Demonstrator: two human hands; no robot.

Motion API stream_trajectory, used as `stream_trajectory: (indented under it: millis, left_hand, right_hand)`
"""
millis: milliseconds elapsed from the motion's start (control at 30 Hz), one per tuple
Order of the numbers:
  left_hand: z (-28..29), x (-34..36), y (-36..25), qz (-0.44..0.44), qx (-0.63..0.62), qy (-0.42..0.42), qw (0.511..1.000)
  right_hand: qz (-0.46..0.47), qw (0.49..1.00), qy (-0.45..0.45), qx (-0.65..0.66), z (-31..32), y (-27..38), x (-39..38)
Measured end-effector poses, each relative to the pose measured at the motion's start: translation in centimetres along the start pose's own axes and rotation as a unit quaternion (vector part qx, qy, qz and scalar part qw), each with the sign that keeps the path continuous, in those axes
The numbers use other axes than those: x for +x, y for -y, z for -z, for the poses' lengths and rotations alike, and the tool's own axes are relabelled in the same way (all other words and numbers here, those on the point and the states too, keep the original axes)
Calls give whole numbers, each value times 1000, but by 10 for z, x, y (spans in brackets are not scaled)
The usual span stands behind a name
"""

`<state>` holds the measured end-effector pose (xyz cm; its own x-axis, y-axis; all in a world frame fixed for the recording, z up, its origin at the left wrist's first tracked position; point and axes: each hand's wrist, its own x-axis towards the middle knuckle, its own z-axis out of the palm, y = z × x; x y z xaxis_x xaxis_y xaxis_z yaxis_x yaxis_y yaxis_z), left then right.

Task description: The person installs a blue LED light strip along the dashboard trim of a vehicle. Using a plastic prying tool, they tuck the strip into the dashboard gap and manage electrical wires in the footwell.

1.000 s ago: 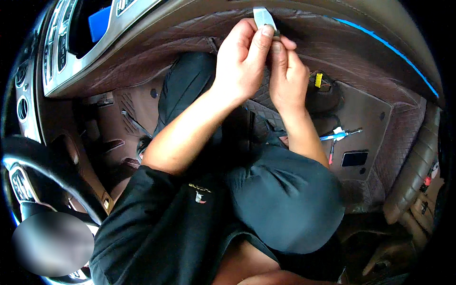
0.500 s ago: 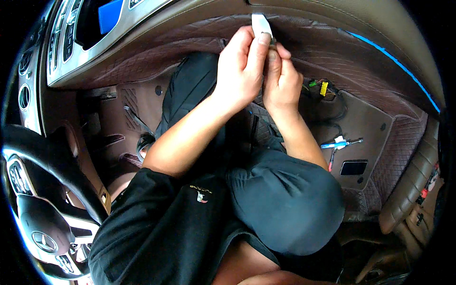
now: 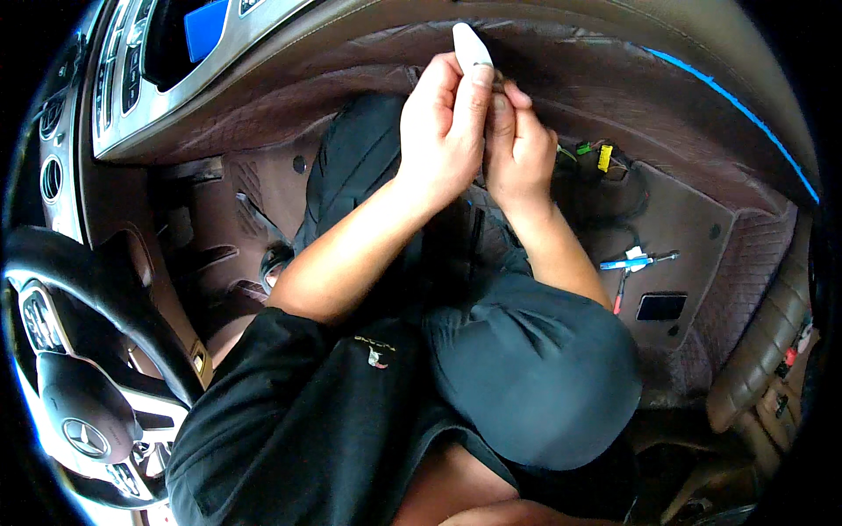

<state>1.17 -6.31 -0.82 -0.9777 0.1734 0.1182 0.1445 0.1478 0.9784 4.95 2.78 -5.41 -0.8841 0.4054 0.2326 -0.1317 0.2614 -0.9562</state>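
My left hand (image 3: 443, 131) is raised to the lower edge of the brown dashboard trim (image 3: 570, 61) and grips a white plastic pry tool (image 3: 470, 44), whose tip points up into the seam. Pressed against it on the right, my right hand (image 3: 519, 153) has its fingers curled shut at the same seam, just below the tool. Whether these fingers pinch anything is hidden. Both forearms rise from my dark shirt and grey trousers (image 3: 526, 368).
A steering wheel (image 3: 79, 351) fills the lower left, and a centre console with a blue screen (image 3: 206, 26) is at the top left. Yellow and green connectors (image 3: 603, 156) hang under the dashboard. Screwdrivers (image 3: 633, 261) and a dark rectangle (image 3: 662, 307) lie on the floor mat. Blue tape (image 3: 728, 96) runs along the trim.
The view has shifted, bringing more of the steering wheel in. Both hands stay at the trim seam, with the white tool pushed slightly further up.
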Motion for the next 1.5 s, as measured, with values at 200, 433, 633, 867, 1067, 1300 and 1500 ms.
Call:
stream_trajectory:
  millis: [200, 433, 633, 867, 1067, 1300, 1500]
  left_hand:
    - [-4, 5, 2, -10, -12, -6, 1000]
    - [-4, 17, 4, -54, -2, 1, 999]
    - [-5, 18, 7, -75, 7, 20, 997]
    - [30, 24, 3, -4, 28, 12, 1000]
    - [34, 38, 4, 44, -17, -16, 999]
    - [42, 21, 15, 28, -61, 26, 997]
    - [41, 17, 23, -46, 12, 32, 998]
  right_hand:
    - [19, 999, -17, -37, -2, -4, 5]
    - [13, 997, -34, -62, -5, 0, 16]
    - [35, 999, -23, -32, 8, -3, 16]
    - [16, 1000, -27, 0, 23, -19, -18]
    - [0, 1000, -18, 16, 23, -19, -16]
    - [49, 997, 23, -49, 2, -9, 2]
    - [65, 997, -13, -26, -2, -13, 7]
